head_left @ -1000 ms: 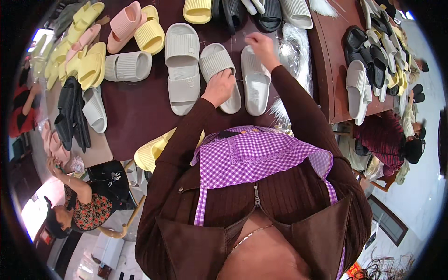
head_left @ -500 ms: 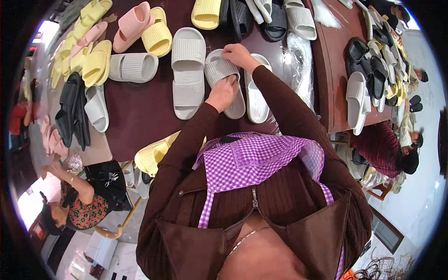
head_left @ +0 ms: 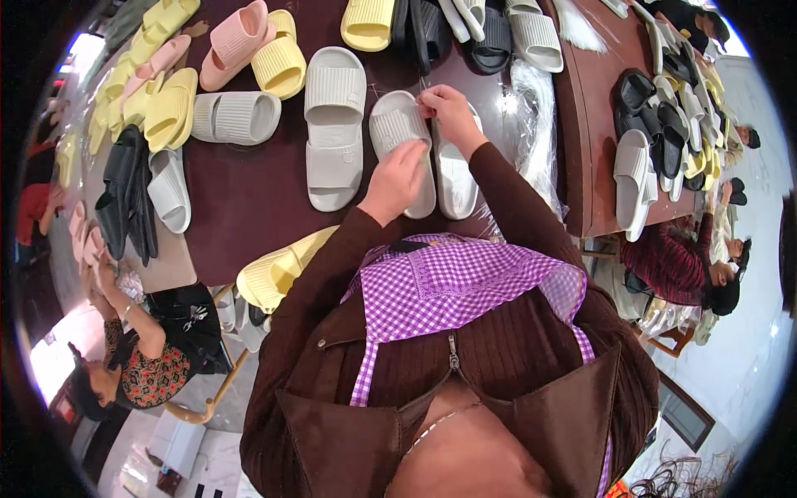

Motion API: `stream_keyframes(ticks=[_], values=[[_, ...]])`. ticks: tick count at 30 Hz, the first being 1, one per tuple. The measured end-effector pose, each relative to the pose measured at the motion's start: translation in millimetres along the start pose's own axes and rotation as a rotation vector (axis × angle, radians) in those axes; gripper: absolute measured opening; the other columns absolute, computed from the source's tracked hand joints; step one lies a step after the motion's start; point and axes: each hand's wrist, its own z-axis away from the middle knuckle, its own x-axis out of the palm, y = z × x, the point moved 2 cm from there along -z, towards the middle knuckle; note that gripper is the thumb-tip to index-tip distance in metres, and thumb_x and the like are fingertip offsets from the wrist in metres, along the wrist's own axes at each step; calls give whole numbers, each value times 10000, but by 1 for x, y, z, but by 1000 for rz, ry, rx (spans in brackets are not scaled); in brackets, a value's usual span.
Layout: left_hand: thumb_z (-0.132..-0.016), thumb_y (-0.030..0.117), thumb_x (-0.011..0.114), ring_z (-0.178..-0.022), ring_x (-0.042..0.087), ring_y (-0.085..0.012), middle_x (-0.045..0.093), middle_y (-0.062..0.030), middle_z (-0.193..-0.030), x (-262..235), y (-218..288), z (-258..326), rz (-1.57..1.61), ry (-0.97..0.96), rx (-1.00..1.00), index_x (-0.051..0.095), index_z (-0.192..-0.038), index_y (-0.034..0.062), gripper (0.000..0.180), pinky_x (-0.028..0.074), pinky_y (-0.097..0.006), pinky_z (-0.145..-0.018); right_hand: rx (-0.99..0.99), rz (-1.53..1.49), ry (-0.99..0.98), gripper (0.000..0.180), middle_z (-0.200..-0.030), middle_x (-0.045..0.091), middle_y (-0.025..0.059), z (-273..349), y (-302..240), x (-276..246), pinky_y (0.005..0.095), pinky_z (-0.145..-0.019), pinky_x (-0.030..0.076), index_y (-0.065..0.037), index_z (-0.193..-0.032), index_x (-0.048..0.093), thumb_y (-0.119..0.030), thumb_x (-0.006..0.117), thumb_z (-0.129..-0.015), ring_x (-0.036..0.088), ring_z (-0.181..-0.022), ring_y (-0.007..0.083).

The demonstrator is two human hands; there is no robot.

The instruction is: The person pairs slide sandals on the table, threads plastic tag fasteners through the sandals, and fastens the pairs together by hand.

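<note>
Grey slipper (head_left: 402, 141) lengthwise (toe away)

Wearer's clothing, seen from above: a dark brown ribbed knit top with long sleeves reaching the wrists of the left hand (head_left: 397, 181) and right hand (head_left: 448, 112); a broad, smooth brown collar lying open at the chest; a metal zip running down the centre front. Over the top lies a purple-and-white gingham apron; its bib has a stitched border; narrow straps of the same check run up toward the shoulders.
</note>
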Motion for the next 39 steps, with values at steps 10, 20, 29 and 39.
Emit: stream_keyframes(ticks=[10, 20, 29, 39], values=[[-857, 80, 536, -581, 524, -51, 587, -6, -738, -6, -23, -59, 992, -70, -624, 580, -1042, 5, 205, 413, -179, -504, -208, 24, -139, 92, -785, 619, 40, 54, -38, 11, 233, -663, 470, 4, -859, 608, -81, 574, -862, 556, -698, 101], [-854, 101, 566, -520, 437, -11, 526, 50, -660, -4, -12, -42, 948, 74, -721, 616, -892, 50, 81, 327, -156, -445, -165, 52, 9, 97, -778, 616, 26, 84, -53, 5, 218, -652, 470, -3, -891, 639, -71, 578, -856, 568, -692, 87], [-864, 113, 571, -499, 401, -3, 501, 63, -632, -19, 10, -38, 1103, 133, -758, 618, -869, 64, 67, 300, -158, -431, -199, 315, 23, 113, -670, 582, -13, 116, -64, 21, 214, -539, 432, -2, -836, 646, -105, 601, -844, 504, -588, 49], [-867, 107, 575, -485, 393, -2, 501, 62, -624, -20, 17, -37, 1153, 141, -744, 613, -877, 59, 62, 298, -155, -419, -332, 456, 96, 129, -647, 606, 42, 125, -67, 24, 245, -534, 430, 14, -810, 639, -113, 622, -819, 506, -581, 66]])
